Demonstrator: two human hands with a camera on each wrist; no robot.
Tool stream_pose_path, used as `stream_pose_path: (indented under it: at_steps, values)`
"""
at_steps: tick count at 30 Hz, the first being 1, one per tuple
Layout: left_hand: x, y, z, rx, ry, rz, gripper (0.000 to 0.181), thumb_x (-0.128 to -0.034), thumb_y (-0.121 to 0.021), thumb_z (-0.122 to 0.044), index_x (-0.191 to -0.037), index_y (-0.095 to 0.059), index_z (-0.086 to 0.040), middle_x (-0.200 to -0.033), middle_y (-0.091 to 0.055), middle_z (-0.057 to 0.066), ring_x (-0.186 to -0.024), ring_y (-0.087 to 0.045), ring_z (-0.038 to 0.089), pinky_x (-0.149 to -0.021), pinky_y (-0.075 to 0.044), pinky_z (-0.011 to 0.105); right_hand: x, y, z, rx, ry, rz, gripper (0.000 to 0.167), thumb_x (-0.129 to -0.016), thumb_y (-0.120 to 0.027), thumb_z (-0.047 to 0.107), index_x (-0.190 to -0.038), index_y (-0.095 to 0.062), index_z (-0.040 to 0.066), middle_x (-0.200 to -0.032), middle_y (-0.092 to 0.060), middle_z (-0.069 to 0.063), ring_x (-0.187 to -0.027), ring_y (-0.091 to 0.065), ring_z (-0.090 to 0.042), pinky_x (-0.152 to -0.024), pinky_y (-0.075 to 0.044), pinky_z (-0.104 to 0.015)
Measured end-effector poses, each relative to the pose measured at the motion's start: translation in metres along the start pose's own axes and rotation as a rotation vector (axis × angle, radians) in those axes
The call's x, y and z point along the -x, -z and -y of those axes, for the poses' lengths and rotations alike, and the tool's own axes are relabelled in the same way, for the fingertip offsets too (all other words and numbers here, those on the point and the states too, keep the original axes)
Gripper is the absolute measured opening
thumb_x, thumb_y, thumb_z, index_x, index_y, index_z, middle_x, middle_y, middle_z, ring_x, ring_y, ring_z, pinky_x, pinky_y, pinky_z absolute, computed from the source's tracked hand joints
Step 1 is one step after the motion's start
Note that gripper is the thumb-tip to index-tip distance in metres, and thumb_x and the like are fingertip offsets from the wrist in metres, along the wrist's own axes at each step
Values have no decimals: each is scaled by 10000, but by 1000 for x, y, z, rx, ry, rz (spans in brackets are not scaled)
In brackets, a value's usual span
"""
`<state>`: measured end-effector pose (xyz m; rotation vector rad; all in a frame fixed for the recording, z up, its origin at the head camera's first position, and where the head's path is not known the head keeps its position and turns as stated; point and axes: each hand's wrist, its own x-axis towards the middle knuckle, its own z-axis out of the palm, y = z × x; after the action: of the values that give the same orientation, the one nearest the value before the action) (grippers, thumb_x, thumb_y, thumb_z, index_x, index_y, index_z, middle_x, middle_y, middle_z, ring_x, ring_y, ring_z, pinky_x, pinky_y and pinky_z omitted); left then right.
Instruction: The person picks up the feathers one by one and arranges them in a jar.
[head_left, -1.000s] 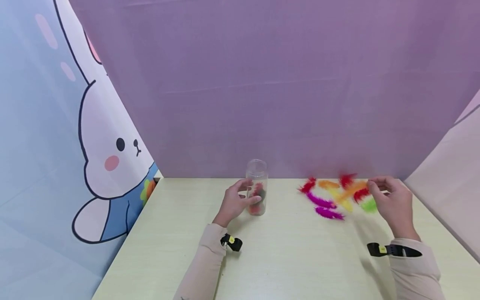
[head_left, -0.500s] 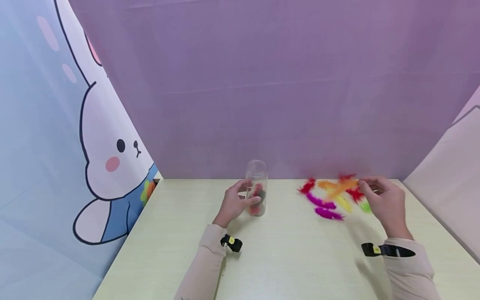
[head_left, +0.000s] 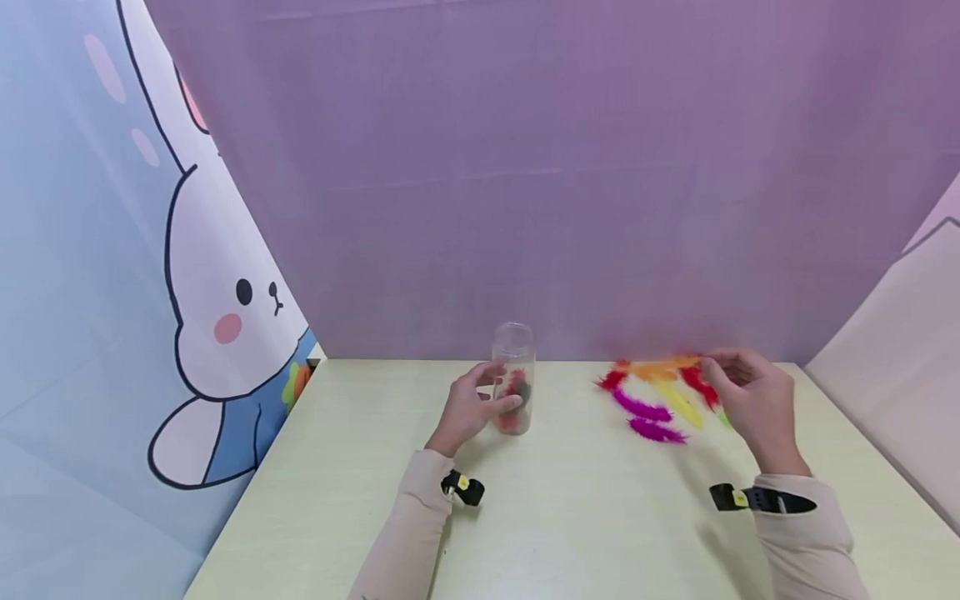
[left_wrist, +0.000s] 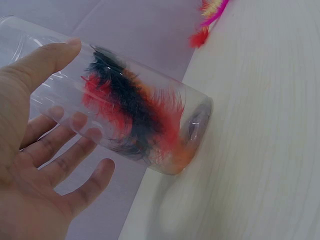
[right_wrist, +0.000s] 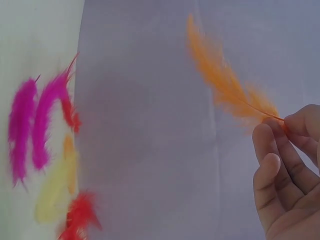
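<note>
A clear jar (head_left: 514, 346) stands upright on the table, and my left hand (head_left: 469, 410) grips its side with thumb and fingers. Inside it, the left wrist view shows red, black and orange feathers (left_wrist: 132, 102) in its lower part. My right hand (head_left: 753, 408) pinches an orange feather (right_wrist: 217, 75) by its quill, between thumb and fingertips. That feather is held above the loose feathers on the table. Among those lie two magenta feathers (right_wrist: 21, 127), a yellow feather (right_wrist: 55, 190) and red feathers (right_wrist: 82, 210). A green one is mostly hidden behind my right hand.
The pale table (head_left: 585, 517) ends at a purple cloth (head_left: 525, 183) behind the jar and feathers. On the left hangs a blue cloth (head_left: 67, 333) with a rabbit picture; a pale cloth (head_left: 907, 375) stands at the right.
My right hand has moved left with the orange feather, which now lies nearer to level in the head view. My left hand and the jar have stayed in place.
</note>
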<state>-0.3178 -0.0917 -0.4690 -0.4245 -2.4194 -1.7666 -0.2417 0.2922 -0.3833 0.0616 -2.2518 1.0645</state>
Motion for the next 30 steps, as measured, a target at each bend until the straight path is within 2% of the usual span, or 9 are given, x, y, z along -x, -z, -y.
stream_pose_path:
  at_steps: [6, 9, 14, 21, 30]
  values:
    - [-1, -2, 1, 6, -4, -3, 639, -826, -871, -295, -1393, -605, -171, -1338, -674, 51, -1244, -623, 263, -1003, -535, 514, -6, -8, 13, -40, 35, -27, 165, -958, -729, 226, -1032, -760, 82, -801, -693, 232, -709, -625, 84, -543, -487, -135]
    - [-1, -2, 1, 3, -2, -3, 638, -827, -870, -290, -1394, -604, -167, -1340, -672, 54, -1247, -621, 272, -1007, -533, 520, -9, -12, 19, -76, 60, -46, 135, -946, -740, 193, -1009, -765, 76, -798, -713, 182, -705, -630, 72, -580, -489, -103]
    - [-1, -3, -1, -2, 10, -6, 653, -821, -875, -279, -1400, -601, -149, -1339, -672, 50, -1242, -621, 260, -1004, -535, 504, -14, -19, 31, -81, 95, -49, 167, -966, -719, 232, -1032, -751, 82, -822, -673, 226, -713, -623, 60, -613, -497, -81]
    - [0, -3, -1, -1, 16, -1, 655, -824, -872, -284, -1403, -598, -151, -1343, -667, 47, -1242, -615, 256, -1006, -533, 501, -21, -27, 51, -104, 178, -77, 147, -970, -712, 186, -1048, -753, 68, -910, -763, -141, -694, -627, 72, -561, -491, -86]
    - [-1, -4, 0, -2, 8, -5, 647, -823, -873, -290, -1396, -603, -157, -1324, -676, 47, -1231, -621, 246, -991, -542, 481, -32, -40, 70, -150, 271, -116, 123, -950, -732, 132, -1022, -763, 38, -871, -760, -144, -720, -611, 118, -657, -478, -35]
